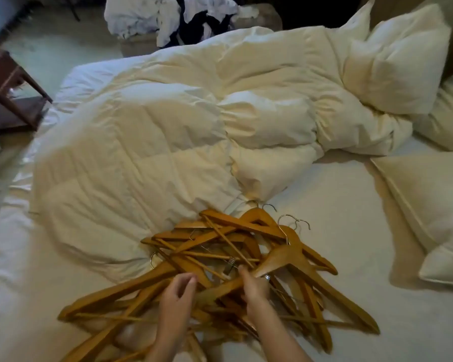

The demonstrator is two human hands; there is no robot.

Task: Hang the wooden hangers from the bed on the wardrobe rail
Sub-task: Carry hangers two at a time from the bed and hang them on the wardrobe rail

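Observation:
A tangled pile of several wooden hangers (pixel 220 244) with metal hooks lies on the white bed (pixel 338 231), near its front edge. My left hand (pixel 177 293) hovers over the pile's near side with its fingers curled and apart, holding nothing that I can see. My right hand (pixel 254 286), with a ring on one finger, is closed on the arm of one wooden hanger (pixel 285 257) at the top of the pile. The wardrobe rail is not in view.
A rumpled cream duvet (pixel 181 131) covers the bed's middle and left. Pillows (pixel 403 61) lie at the right. A dark wooden stand (pixel 8 92) is on the floor at far left. A heap of clothes (pixel 173 17) sits beyond the bed.

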